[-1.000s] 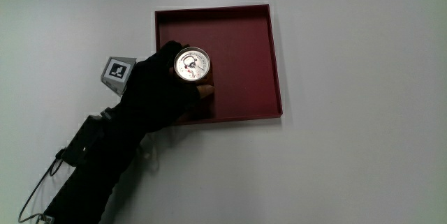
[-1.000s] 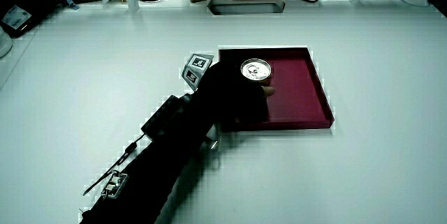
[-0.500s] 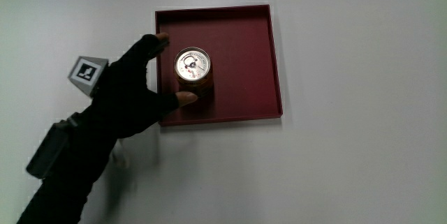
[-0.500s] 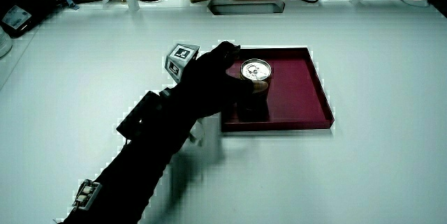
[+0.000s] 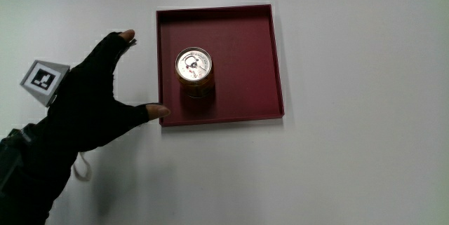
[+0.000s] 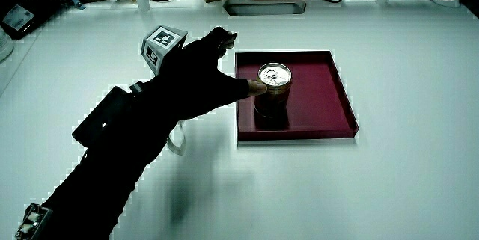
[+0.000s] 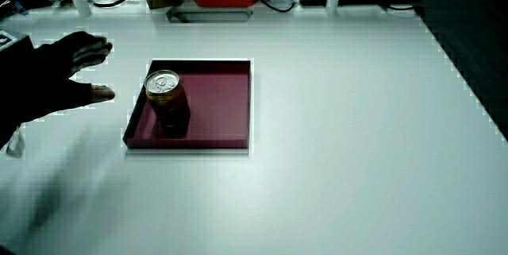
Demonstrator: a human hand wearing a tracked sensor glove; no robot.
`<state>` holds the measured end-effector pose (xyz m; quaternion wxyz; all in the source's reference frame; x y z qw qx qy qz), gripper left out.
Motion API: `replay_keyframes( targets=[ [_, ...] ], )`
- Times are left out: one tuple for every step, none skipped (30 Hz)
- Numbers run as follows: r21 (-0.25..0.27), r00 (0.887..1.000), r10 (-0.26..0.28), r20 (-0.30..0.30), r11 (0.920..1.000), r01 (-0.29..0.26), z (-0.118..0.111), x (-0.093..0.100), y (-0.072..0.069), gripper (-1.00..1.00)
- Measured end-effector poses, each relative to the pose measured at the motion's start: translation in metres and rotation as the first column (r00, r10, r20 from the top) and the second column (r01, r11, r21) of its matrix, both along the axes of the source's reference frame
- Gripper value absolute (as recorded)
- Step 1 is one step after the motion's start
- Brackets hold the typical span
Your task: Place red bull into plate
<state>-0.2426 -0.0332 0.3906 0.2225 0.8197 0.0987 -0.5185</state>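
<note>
Red Bull can (image 5: 193, 71) upright inside the dark red square tray (image 5: 263, 60) that serves as the plate; seen also in both side views (image 6: 273, 92) (image 7: 167, 102). In the main view the can stands off the tray's centre, toward about 9 o'clock, clear of the rim, silver lid with pull tab facing up.

Hand (image 5: 91, 109) over the bare white counter (image 5: 351, 148) just beside the tray, at about 9 o'clock from the can. Fingers (image 5: 116, 43) spread and empty, nothing gripped. Thumb tip seems to be at the tray's near corner; whether it touches the rim cannot be told. Patterned cube (image 5: 43, 82) visible on the back of the hand.

Judgement: placing looks done; the step in hand is the withdrawal. To do it well:
- draw the hand off along the counter, away from the tray, thumb lifted clear of the rim so the tray is not nudged
- no sweep across the can; it is tall and narrow, likely to tip from a side knock
- leave the can where it stands
</note>
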Motion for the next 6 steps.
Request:
replay_keyframes(
  targets=[
    [-0.002,1.0,0.002,-0.016,1.0,-0.002,-0.0021,-0.001,0.0013,-1.0],
    [-0.003,1.0,0.003,-0.023,1.0,-0.003,-0.004,-0.0021,0.0022,-1.0],
    [-0.005,1.0,0.004,-0.018,1.0,-0.005,-0.0056,-0.0034,0.0028,-1.0],
    [0.003,1.0,0.0,-0.017,1.0,0.0,-0.007,-0.0048,0.0034,-1.0],
    [0.008,1.0,0.002,-0.017,1.0,-0.002,-0.0086,-0.0057,0.0039,-1.0],
    [0.007,1.0,-0.004,-0.025,1.0,0.004,-0.009,-0.007,0.0045,-1.0]
  ],
)
